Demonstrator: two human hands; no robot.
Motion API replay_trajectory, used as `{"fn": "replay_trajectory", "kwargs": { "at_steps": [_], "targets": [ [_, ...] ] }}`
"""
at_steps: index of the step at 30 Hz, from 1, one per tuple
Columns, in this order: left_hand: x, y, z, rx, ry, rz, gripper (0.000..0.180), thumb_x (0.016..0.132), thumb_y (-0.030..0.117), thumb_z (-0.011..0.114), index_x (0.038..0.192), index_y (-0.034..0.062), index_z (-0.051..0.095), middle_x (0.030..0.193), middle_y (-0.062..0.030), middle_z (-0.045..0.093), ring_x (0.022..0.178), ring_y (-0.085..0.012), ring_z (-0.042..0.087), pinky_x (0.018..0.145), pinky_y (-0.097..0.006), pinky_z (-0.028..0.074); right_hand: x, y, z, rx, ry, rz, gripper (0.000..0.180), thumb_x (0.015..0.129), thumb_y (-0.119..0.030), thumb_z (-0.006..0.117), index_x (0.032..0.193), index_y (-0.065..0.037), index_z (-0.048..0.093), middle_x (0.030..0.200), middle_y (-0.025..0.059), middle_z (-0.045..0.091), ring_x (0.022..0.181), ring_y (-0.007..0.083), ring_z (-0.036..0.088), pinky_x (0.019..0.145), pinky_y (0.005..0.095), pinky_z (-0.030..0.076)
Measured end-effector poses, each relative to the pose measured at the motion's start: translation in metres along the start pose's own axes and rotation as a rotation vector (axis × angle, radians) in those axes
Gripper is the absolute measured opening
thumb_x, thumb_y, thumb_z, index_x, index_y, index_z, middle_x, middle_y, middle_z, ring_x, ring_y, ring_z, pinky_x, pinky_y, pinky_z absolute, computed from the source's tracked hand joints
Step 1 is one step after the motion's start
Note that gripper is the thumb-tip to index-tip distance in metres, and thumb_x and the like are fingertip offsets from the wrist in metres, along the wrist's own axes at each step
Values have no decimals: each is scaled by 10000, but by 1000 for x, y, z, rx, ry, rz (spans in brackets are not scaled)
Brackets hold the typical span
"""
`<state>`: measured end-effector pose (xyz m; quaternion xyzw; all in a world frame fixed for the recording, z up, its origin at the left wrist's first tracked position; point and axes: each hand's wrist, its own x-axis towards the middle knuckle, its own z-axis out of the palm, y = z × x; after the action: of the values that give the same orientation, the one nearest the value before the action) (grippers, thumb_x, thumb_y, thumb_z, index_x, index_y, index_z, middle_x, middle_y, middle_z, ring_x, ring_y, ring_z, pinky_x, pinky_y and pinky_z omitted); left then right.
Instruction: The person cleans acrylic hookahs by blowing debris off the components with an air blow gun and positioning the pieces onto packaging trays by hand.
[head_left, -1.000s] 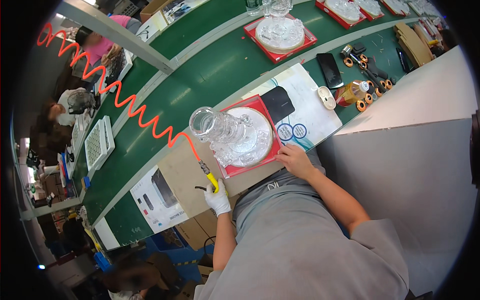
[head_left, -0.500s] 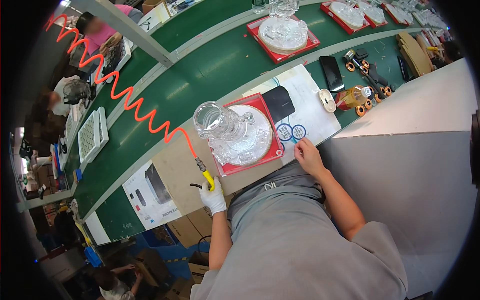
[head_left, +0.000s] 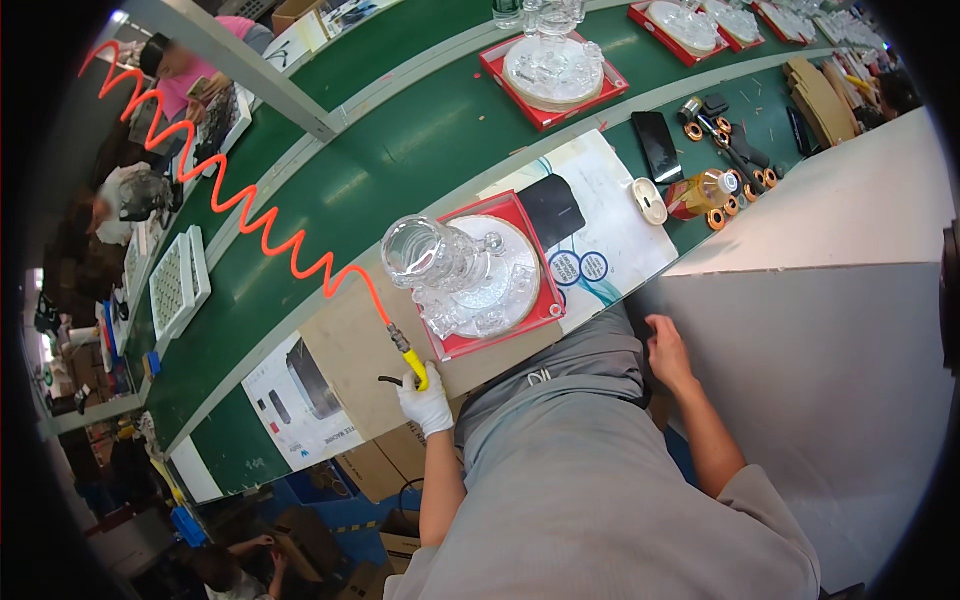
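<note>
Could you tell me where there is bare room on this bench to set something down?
The green belt is bare between the near red tray and the far red tray. The brown cardboard left of the near tray is free too. Right of the white sheet, tape rolls and tools crowd it.

Two hands of the person: a white-gloved left hand [head_left: 426, 402] at six o'clock and a bare right hand [head_left: 668, 350] at four o'clock. One orange coiled hose [head_left: 235, 205] at ten o'clock. Three red trays [head_left: 548, 302] are countable: one at centre and two towards twelve and one o'clock. Two black phones [head_left: 657, 146] at one o'clock. Several copper-coloured rings [head_left: 716, 218] at two o'clock, too small to count exactly.
</note>
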<state>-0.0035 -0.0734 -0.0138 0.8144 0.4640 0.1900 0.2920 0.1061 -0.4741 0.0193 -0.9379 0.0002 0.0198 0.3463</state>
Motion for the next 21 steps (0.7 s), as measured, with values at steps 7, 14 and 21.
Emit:
{"fn": "replay_trajectory", "kwargs": {
  "at_steps": [7,14,21],
  "targets": [
    [1,0,0,87,-2,40,333,756,299,760,755,2,610,704,-123,556,605,-256,533,563,-404,420,66,-103,42,41,-476,45,296,917,-318,551,1031,-54,626,935,133,666,856,322,644,735,413,496],
    [-1,17,-7,52,-20,12,338,768,309,752,760,-1,619,706,-129,563,599,-249,535,567,-400,424,85,-125,66,-387,-647,-131,342,942,-332,488,919,-34,654,898,204,677,859,360,661,725,475,513],
    [-3,11,-3,106,9,22,350,767,302,750,741,-11,596,707,-135,542,615,-246,520,579,-407,410,87,-111,46,-403,-623,-226,357,908,-345,547,801,-27,670,815,211,672,788,372,662,674,477,518]
  ]
}}
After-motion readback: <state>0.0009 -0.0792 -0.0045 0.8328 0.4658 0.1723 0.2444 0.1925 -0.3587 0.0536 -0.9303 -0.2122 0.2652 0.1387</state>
